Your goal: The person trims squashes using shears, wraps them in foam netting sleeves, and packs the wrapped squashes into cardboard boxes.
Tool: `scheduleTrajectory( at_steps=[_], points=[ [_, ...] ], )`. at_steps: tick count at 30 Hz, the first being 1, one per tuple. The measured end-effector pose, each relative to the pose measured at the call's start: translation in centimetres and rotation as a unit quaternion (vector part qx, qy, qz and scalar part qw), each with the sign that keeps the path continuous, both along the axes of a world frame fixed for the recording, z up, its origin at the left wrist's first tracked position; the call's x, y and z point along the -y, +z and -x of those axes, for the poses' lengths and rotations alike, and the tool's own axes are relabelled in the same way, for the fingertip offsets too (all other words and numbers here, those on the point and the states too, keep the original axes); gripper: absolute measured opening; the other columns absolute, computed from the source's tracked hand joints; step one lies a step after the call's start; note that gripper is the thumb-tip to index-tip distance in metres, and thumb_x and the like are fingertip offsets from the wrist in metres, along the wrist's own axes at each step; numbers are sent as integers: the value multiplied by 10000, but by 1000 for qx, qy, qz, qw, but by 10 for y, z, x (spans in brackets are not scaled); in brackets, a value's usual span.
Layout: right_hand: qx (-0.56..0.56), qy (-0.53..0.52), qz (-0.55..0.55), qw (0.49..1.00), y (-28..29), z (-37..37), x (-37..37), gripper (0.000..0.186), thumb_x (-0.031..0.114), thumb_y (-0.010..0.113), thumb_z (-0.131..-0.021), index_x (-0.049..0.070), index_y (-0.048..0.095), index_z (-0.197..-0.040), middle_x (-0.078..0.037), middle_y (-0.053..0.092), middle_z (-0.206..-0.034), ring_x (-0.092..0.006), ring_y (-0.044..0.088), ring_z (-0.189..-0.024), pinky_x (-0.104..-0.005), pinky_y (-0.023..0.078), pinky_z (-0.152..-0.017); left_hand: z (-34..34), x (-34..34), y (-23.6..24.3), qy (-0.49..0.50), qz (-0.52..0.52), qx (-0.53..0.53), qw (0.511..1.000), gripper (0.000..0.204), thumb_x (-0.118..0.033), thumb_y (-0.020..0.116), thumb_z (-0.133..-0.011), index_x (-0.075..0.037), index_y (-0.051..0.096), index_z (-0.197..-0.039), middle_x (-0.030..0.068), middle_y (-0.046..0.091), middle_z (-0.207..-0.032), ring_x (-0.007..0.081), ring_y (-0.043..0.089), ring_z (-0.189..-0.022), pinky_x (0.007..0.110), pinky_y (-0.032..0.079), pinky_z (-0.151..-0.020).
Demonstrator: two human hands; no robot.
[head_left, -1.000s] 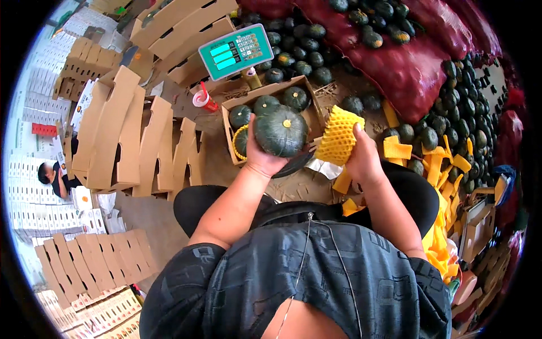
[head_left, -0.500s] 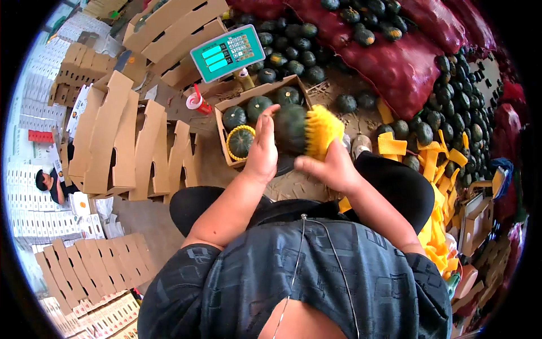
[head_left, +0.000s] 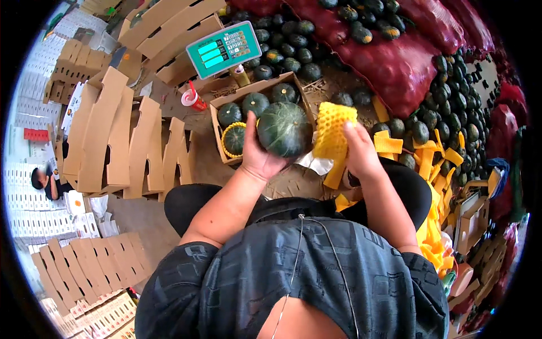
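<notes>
My left hand (head_left: 261,157) cups a round dark green pumpkin (head_left: 285,130) from below and from its left side, holding it up over a cardboard box (head_left: 215,131). In my right hand (head_left: 361,151) is a yellow foam net sleeve (head_left: 333,133), pinched at its right edge, close to the pumpkin's right side. The sleeve stands apart from the pumpkin. Inside the box lie several green pumpkins (head_left: 256,103); the one at the near left has a yellow foam net (head_left: 224,143) around it. The held pumpkin hides part of the box.
Behind the box stands a weighing scale display (head_left: 223,50), with a red-and-white cup (head_left: 193,99) to its near left. Folded cardboard boxes (head_left: 116,133) line the left. At right are loose pumpkins (head_left: 420,133), red mesh sacks (head_left: 389,73) and a heap of yellow foam sleeves (head_left: 432,231).
The yellow sleeve has come away from the pumpkin's right side, moving right with my right hand. My left hand now cups the pumpkin from below instead of standing upright beside it.
</notes>
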State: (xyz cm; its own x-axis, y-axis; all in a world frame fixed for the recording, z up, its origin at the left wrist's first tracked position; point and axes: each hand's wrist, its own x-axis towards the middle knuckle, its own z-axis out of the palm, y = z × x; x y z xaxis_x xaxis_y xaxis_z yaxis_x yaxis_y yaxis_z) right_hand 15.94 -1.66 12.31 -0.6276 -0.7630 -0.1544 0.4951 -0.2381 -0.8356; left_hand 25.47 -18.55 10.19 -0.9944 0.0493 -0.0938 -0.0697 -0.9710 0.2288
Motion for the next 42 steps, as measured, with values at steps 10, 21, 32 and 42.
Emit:
scheduleTrajectory(
  at_steps=[10,21,32,42],
  points=[
    [-516,128,-406,744,13,-11,28,390,340,406,-911,-16,533,-1006,-221,576,-861,-361,565,-836,-414,446,-736,13,-13,-33,172,599,41,781,709,-259,623,-783,-92,204,-1330,97,413,-1185,204,439,-1069,319,367,-930],
    [-482,-96,-251,834,2,0,24,325,295,491,-863,-7,593,-932,-189,598,-809,-361,575,-768,-408,458,-705,5,-8,-2,137,101,26,985,527,-413,416,-811,-82,454,-1220,95,506,-1204,251,498,-1095,413,367,-972],
    [49,-158,35,986,-3,-16,43,531,189,522,-886,30,256,-1318,-112,431,-1230,-192,405,-1132,-305,320,-967,8,-4,6,156,149,31,976,529,-459,308,-922,-87,385,-1290,96,426,-1302,251,417,-1191,426,320,-1013],
    [6,-158,105,982,-52,3,32,382,196,454,-928,24,394,-1264,-87,511,-1166,-151,491,-1063,-274,407,-902,7,-2,-17,124,259,-39,957,680,-68,694,-729,-91,319,-1296,69,449,-1230,210,460,-1136,379,394,-965]
  ],
)
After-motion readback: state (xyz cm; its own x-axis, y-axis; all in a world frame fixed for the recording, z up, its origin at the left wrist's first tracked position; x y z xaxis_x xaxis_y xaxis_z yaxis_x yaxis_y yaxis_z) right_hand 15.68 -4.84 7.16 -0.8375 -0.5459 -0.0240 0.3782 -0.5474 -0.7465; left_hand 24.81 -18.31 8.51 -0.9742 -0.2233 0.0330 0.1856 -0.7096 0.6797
